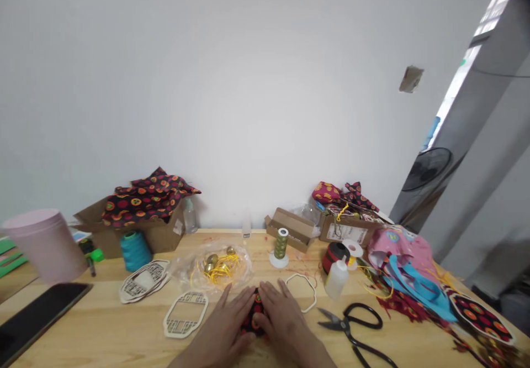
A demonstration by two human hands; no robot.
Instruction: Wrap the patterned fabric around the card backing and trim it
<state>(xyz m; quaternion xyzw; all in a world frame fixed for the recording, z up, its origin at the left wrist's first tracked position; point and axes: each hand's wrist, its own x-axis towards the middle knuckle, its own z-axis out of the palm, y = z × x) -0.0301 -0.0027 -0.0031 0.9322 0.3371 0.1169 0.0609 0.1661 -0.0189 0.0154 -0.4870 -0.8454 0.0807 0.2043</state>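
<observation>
My left hand (226, 324) and my right hand (284, 318) lie side by side at the near edge of the table, fingers stretched forward and pressed flat. Between and under them shows a piece of dark patterned cloth (253, 315), black with red and orange motifs; most of it is covered by my hands. To the left of my left hand lies a pale cut-out frame with lattice corners (186, 297). Just beyond my right hand is a thin pale scalloped outline frame (313, 296). Black-handled scissors (346, 326) rest open to the right.
Behind my hands are a plastic bag of bells and yellow cord (223, 266), a green thread spool (281, 245) and a white squeeze bottle (337, 278). At left stand a teal thread cone (136, 252), stacked frames (143, 280), a phone (33, 321) and a pink canister (47, 246).
</observation>
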